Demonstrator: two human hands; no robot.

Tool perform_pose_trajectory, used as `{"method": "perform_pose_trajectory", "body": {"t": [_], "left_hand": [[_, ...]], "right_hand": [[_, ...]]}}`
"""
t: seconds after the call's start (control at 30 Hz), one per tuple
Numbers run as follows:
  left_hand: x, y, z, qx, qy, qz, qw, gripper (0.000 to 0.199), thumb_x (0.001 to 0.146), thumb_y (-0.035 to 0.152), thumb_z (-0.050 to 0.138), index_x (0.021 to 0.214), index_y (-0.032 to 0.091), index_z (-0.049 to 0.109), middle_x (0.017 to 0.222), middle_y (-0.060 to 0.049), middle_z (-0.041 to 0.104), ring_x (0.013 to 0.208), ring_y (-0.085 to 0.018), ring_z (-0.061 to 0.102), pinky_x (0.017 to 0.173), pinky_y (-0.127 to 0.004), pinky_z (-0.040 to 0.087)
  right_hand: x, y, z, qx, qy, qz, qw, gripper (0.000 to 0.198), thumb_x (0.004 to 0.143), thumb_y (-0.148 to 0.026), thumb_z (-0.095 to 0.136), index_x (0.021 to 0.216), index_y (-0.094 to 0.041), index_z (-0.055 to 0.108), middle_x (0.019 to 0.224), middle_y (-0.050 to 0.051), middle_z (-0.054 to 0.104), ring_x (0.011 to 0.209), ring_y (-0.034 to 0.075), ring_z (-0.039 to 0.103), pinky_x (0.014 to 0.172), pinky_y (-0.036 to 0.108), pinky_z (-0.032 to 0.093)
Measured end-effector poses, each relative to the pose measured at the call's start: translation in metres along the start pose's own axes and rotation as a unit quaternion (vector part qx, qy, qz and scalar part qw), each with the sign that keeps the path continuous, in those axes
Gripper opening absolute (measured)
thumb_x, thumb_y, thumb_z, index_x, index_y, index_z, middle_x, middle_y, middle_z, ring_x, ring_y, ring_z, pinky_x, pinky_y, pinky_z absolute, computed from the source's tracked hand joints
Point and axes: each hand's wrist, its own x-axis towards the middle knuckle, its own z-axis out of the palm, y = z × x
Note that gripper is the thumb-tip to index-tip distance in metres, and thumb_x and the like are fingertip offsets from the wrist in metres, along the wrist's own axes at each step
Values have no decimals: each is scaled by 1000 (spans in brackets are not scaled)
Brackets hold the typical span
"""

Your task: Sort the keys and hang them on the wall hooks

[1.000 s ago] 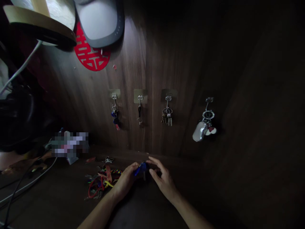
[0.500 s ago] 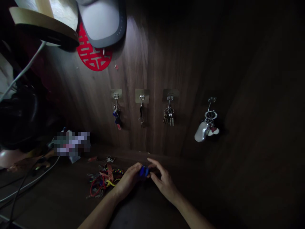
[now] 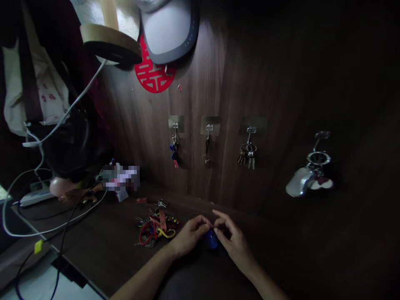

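My left hand (image 3: 193, 234) is closed in a pinch at the upper end of a small blue fob-like object (image 3: 211, 240), which hangs below the fingertips. My right hand (image 3: 233, 238) meets it there, thumb and a bent finger pinching at the same end while the index finger stretches out. What exactly lies between the fingertips is too small to make out. Left of the left hand, on the dark wooden surface, sits a tangle of keys with a red cord (image 3: 144, 233), a yellow strap (image 3: 165, 233) and a striped strap (image 3: 162, 220).
On the wall hang a blue-tagged key bunch (image 3: 174, 154), a black-strapped ring (image 3: 206, 146), a bunch of keys (image 3: 248, 152) and a silver fob set (image 3: 301, 182). Loose keys (image 3: 161, 203) lie near the wall. A lamp (image 3: 109, 41), cap (image 3: 170, 33) and white cable (image 3: 56, 228) are left.
My view has swung left, so the scene sits further right. The blue object has turned and now hangs lower, and both hands' fingertips have come together at its upper end.
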Motion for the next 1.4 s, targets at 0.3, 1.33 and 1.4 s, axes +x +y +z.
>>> {"method": "perform_pose_trajectory", "body": {"t": [0.3,1.33,1.4], "left_hand": [[-11,8,4,177,-17,89,980,23,82,38,55,95,19,60,93,-4,61,89,-19,53,81,-26,39],[-2,34,-13,-138,134,33,981,21,70,37,69,80,19,69,102,-4,68,98,-21,57,88,-28,38],[-1,42,-23,-122,161,58,978,22,69,37,70,83,20,70,102,-4,69,100,-21,57,88,-28,39]], "right_hand": [[-2,3,-2,-37,51,-5,998,32,76,-23,51,107,-21,55,67,-3,54,65,14,56,64,23,47],[-5,4,-3,20,9,41,999,30,84,-32,48,111,-21,53,72,-1,56,60,13,54,55,22,46],[-5,4,-3,18,7,41,999,29,84,-32,48,111,-21,54,72,-1,56,60,13,54,55,22,45]]}}
